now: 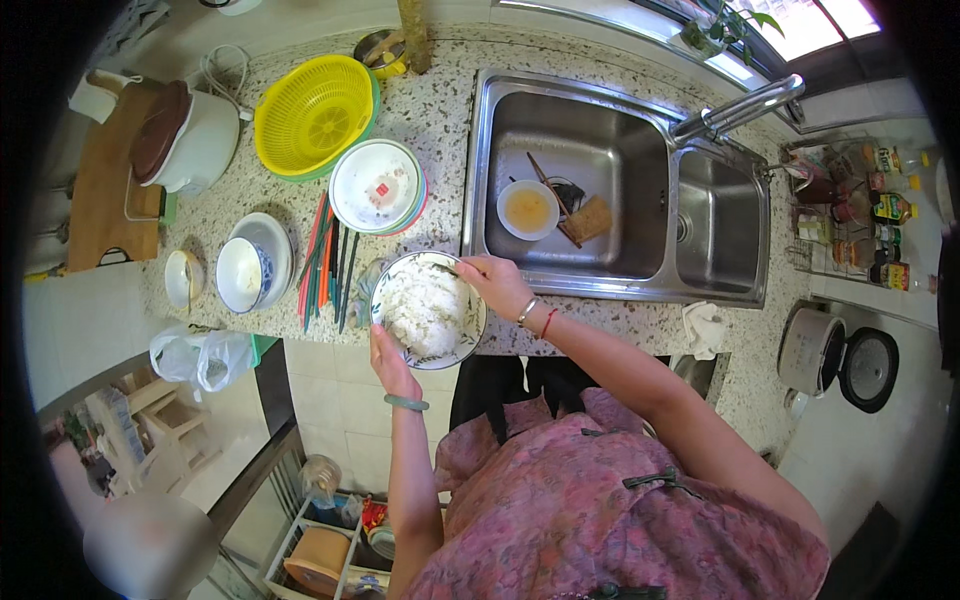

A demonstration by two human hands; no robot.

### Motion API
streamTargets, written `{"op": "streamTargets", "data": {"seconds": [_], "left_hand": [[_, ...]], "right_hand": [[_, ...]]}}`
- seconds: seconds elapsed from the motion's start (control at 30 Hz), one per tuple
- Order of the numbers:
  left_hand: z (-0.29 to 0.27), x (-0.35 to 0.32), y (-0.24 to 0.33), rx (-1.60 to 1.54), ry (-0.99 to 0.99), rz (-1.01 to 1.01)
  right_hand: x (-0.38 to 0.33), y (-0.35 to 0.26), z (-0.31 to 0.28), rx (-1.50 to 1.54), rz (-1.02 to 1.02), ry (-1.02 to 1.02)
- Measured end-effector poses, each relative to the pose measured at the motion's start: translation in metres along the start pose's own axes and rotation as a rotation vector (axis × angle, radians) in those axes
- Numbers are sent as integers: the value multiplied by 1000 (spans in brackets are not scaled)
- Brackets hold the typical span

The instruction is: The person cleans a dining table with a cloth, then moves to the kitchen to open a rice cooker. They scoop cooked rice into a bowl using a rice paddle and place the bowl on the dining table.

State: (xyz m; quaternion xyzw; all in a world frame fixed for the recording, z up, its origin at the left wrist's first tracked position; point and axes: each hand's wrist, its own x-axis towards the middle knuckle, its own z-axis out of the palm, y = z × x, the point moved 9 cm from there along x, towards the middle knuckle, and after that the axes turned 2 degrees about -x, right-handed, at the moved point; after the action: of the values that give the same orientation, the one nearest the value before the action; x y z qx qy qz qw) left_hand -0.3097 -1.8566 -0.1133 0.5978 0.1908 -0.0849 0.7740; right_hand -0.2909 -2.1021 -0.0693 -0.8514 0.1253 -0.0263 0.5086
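A: Where the speckled granite counter (440, 110) begins on the far left, what stands on it?

B: A wooden cutting board (105, 200) lies at the end, and beside it a white pot (200, 145) with a dark brown lid. Toward the near edge sit a small white bowl (183, 277) and a blue-and-white bowl (240, 272) nested in a larger dish. A white plastic bag (205, 358) hangs off the counter edge below them.

A: And farther along?

B: A yellow colander (312, 115) sits near the wall, a stack of plates (376, 186) just right of it, and a bundle of coloured chopsticks (325, 265) lies between the bowls and the plates.

A: Where is the rice?

B: In a patterned bowl of white rice (427, 308) at the counter's near edge, just left of the sink. The left hand (392, 365) grips its near rim, fingers closed on it. The right hand (495, 283) is closed on a utensil (445, 267) at the bowl's far rim; what kind of utensil cannot be told.

A: And the right side?

B: A steel double sink (600, 100) holds a white bowl of yellowish liquid (527, 209), chopsticks and a brown sponge (590, 218). Beyond it a rack of sauce bottles (870, 215) stands against the wall, a white cloth (705, 325) lies at the counter's edge, and an open rice cooker (835, 355) stands at the far right. Pale tiles cover the floor (340, 400) below.
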Motion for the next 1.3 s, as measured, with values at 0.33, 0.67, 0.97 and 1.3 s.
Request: {"op": "streamTargets", "data": {"seconds": [0.33,0.67,0.97,1.3], "left_hand": [[3,22,8,-171,123,-25],[-5,-12,19,-81,312,17],[66,-80,105,483,529,519],[303,50,-162,182,-327,-322]], "right_hand": [[33,221,-84,349,832,343],[47,286,-34,762,1042,229],[73,281,-84,1269,1084,36],[76,321,-188,1157,930,237]]}}
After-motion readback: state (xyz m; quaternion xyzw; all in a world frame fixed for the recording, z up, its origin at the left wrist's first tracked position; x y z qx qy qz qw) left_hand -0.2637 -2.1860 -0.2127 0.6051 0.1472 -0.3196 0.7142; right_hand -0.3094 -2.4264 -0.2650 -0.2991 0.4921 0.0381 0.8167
